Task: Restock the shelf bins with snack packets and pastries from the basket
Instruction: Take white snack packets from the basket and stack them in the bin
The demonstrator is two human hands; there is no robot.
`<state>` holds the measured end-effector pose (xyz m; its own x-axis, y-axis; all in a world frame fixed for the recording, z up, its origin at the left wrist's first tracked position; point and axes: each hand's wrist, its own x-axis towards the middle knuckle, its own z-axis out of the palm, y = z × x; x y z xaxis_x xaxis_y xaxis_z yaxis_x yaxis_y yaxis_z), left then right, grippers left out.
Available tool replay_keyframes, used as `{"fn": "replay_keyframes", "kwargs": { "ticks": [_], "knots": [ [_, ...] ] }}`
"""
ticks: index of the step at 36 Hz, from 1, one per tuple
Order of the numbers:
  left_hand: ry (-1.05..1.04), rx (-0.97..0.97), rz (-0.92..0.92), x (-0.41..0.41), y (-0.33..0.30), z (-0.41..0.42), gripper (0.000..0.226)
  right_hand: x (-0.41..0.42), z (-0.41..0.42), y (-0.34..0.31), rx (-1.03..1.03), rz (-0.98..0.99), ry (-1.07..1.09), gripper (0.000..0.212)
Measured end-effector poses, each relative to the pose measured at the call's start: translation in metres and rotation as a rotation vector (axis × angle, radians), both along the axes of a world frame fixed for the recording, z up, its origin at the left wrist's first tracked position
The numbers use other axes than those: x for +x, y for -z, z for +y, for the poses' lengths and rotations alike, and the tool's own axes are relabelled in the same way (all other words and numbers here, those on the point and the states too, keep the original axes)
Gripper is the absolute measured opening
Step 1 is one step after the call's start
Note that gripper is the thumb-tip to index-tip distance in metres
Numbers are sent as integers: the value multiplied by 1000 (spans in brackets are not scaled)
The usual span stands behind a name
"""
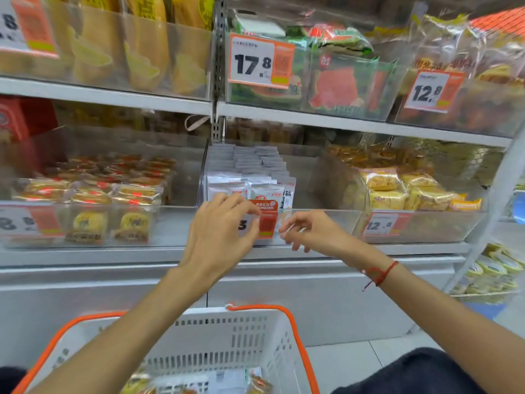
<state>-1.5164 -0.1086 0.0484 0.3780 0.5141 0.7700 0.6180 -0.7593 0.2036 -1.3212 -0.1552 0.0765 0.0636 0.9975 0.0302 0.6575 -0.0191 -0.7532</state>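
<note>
White, red-printed snack packets [250, 177] stood in tight rows in the clear bin [326, 214], both hands [224, 226] loosely curled, empty.

Price tags [260, 61] on bin fronts; red string bracelet [379, 274]; tiled floor [355, 362].

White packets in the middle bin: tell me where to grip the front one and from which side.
Pinch the top edge of the front white packet from above. The white packets stand upright in tight rows, tops exposed, while the clear bin's front wall and red price tag cover their lower halves. Both hands are at that wall.
</note>
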Motion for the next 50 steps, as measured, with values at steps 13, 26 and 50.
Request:
{"fn": "replay_keyframes", "kwargs": {
  "ticks": [13,26,50],
  "knots": [
    [-159,-934,41,-73,165,-35,13,-56,22,150,-629,-272,-224,25],
    [-161,-1292,470,-106,312,-48,32,-102,-13,328,-758,-388,-319,35],
    [-176,-1039,735,-76,342,-46,42,-94,-1,380,-637,-917,-421,53]
  ]
}}
